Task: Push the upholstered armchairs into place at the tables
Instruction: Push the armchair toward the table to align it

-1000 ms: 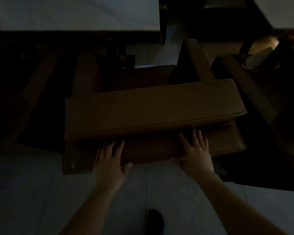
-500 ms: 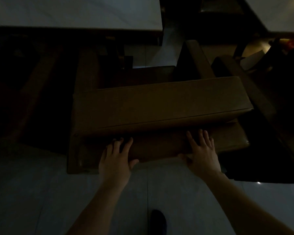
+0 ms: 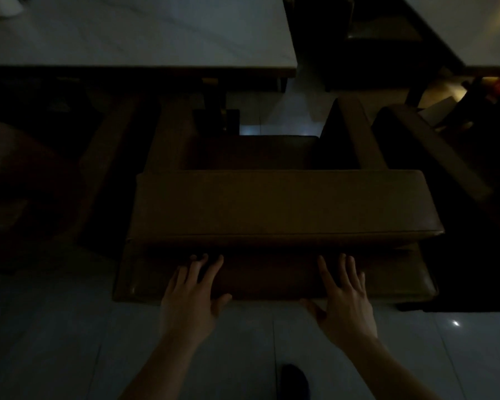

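Two bare hands lie flat at lower centre, fingers spread and gripping nothing: the left hand (image 3: 191,295) and right hand (image 3: 344,298) press the back of a brown upholstered armchair (image 3: 283,206) filling mid-frame. Beyond its seat, the pale table (image 3: 145,33) spans the upper left; another table (image 3: 485,30) occupies the upper right.

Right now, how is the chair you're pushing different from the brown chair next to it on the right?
The middle armchair faces the table squarely; the right armchair sits angled. Both hands, left hand and right hand, press flat on the middle armchair; nobody touches the right armchair. Both are brown and padded.
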Motion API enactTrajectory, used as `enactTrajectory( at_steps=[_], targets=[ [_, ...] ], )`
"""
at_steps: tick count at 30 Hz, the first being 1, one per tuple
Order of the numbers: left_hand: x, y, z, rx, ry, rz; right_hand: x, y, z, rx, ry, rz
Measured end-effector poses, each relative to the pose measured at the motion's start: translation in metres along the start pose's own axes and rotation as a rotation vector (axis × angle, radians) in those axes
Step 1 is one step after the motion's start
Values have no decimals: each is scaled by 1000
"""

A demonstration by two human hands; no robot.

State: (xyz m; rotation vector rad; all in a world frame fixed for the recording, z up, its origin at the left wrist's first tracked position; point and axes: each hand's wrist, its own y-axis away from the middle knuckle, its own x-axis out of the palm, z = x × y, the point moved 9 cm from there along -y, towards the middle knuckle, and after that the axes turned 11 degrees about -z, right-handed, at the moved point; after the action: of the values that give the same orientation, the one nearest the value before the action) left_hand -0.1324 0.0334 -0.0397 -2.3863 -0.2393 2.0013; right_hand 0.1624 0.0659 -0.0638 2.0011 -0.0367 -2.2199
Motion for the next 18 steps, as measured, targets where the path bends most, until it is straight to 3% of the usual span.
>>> enactTrajectory(
  at_steps=[11, 18],
  targets=[
    [7, 1, 17, 29, 122, -4, 7, 2, 11, 81, -33, 42],
    [1, -38, 28, 7, 110, 3, 2, -27, 27, 75, -77, -51]
  ],
)
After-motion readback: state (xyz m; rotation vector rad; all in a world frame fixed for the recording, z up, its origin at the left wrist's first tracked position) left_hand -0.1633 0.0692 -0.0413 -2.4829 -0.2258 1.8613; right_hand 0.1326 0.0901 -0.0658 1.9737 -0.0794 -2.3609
